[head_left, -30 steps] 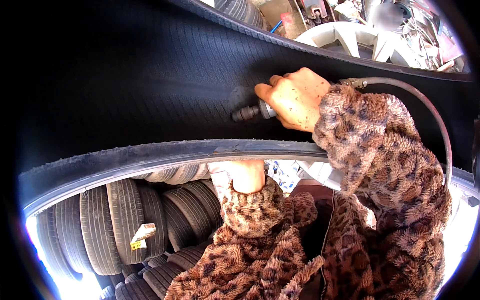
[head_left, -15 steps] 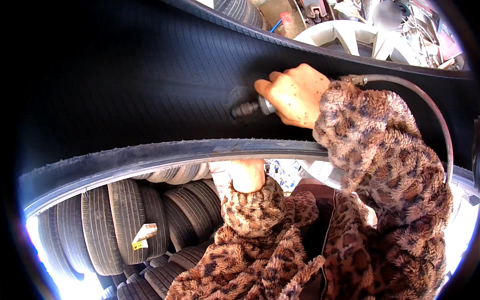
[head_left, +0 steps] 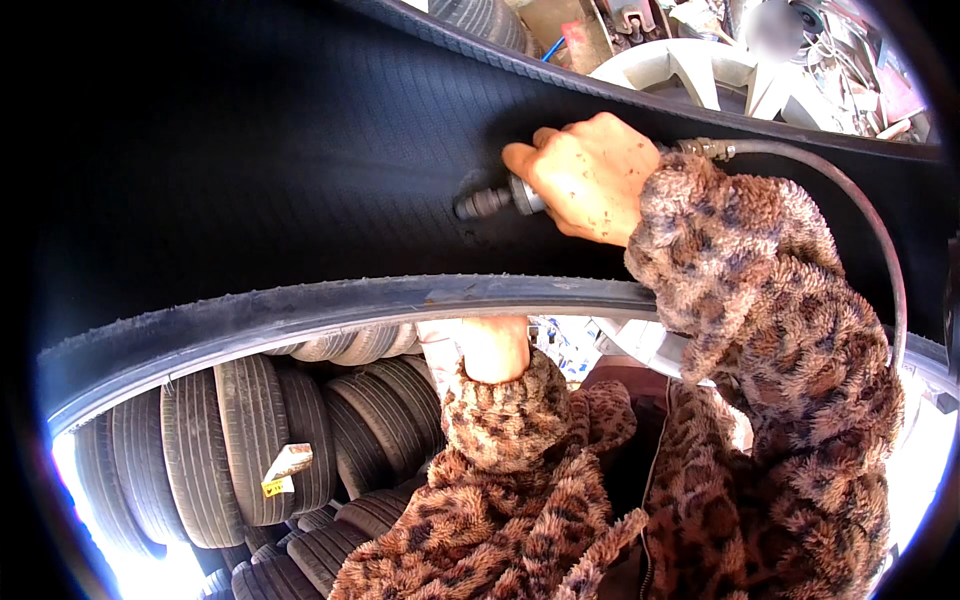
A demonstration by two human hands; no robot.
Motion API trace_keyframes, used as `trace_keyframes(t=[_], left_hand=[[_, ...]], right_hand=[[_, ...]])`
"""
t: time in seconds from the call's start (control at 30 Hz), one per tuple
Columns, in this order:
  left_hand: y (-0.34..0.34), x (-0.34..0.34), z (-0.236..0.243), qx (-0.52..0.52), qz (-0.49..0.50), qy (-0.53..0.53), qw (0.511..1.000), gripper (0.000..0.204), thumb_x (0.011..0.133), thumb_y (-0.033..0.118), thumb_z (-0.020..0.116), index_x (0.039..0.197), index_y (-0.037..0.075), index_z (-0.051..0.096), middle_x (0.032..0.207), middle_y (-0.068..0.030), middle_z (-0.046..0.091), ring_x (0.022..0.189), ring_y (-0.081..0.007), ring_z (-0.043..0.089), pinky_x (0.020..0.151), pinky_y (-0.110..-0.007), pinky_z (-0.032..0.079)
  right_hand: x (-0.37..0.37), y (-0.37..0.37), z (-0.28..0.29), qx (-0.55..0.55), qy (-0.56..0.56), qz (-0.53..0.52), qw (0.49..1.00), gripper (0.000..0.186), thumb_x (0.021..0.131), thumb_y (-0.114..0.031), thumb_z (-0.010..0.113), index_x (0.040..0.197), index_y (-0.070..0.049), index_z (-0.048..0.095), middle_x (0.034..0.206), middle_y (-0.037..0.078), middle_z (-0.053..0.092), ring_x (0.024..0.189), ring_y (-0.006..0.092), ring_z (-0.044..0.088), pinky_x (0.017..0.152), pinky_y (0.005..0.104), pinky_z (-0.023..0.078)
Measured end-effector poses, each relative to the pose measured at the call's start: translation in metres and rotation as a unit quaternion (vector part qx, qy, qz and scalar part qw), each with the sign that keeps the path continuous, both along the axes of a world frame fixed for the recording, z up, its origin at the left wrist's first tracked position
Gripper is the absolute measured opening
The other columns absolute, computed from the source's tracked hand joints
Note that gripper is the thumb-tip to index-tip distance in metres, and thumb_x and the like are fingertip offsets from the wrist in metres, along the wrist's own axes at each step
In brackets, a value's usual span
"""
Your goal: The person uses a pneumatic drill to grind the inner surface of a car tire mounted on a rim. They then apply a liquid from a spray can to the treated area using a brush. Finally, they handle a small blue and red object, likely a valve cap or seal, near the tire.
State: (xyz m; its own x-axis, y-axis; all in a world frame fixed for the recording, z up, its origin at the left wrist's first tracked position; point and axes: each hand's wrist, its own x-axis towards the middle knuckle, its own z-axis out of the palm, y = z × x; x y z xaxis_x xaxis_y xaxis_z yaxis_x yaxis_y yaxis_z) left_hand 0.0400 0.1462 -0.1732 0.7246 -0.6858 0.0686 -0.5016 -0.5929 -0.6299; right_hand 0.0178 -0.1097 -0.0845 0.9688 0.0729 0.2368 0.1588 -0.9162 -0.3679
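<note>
Bare lining [head_left: 260, 215] spreads leftward between tire edges [head_left: 350, 301], right hand [head_left: 592, 180] gripping a hosed tool [head_left: 526, 195], left hand [head_left: 497, 348] too hidden to tell.

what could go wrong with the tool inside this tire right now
The fluffy sleeve by the right hand could catch if the tool spins. The hose, curving past that sleeve, might snag and tug the tool. The tool's dark tip, at the tire's inner surface, might skid or gouge it if pressed too hard.
</note>
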Motion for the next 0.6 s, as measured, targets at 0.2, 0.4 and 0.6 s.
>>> trace_keyframes(t=[0.2, 0.4, 0.6], left_hand=[[-0.026, -0.01, 0.035, -0.011, -0.018, -0.019, 1.0, 0.042, 0.09, 0.026, 0.05, 0.115, -0.005, 0.062, 0.122, -0.0377, 0.052, 0.111, -0.0611, 0.046, 0.071, -0.084, 0.034], [-0.029, -0.012, 0.044, 0.097, 0.0, -0.022, 0.995, 0.045, 0.09, 0.028, 0.05, 0.115, -0.007, 0.062, 0.125, -0.0398, 0.049, 0.111, -0.0628, 0.045, 0.068, -0.085, 0.033], [-0.013, 0.0, 0.012, -0.091, -0.023, 0.029, 0.995, 0.048, 0.089, 0.028, 0.051, 0.117, -0.01, 0.059, 0.129, -0.0421, 0.045, 0.11, -0.0662, 0.044, 0.067, -0.087, 0.033]], right_hand=[[-0.003, 0.001, 0.001, 0.023, 0.003, -0.001, 1.0, 0.028, 0.067, -0.006, 0.067, 0.095, -0.002, 0.061, 0.082, 0.016, 0.067, 0.073, 0.0326, 0.07, 0.063, 0.0413, 0.058], [-0.009, 0.006, -0.003, 0.01, 0.04, 0.028, 0.999, 0.03, 0.068, -0.008, 0.068, 0.096, -0.004, 0.06, 0.082, 0.016, 0.066, 0.074, 0.0328, 0.069, 0.064, 0.0407, 0.057], [0.003, -0.005, 0.001, 0.007, -0.008, -0.012, 1.0, 0.029, 0.068, -0.007, 0.067, 0.096, -0.002, 0.059, 0.082, 0.016, 0.066, 0.075, 0.0335, 0.069, 0.064, 0.0416, 0.057]])
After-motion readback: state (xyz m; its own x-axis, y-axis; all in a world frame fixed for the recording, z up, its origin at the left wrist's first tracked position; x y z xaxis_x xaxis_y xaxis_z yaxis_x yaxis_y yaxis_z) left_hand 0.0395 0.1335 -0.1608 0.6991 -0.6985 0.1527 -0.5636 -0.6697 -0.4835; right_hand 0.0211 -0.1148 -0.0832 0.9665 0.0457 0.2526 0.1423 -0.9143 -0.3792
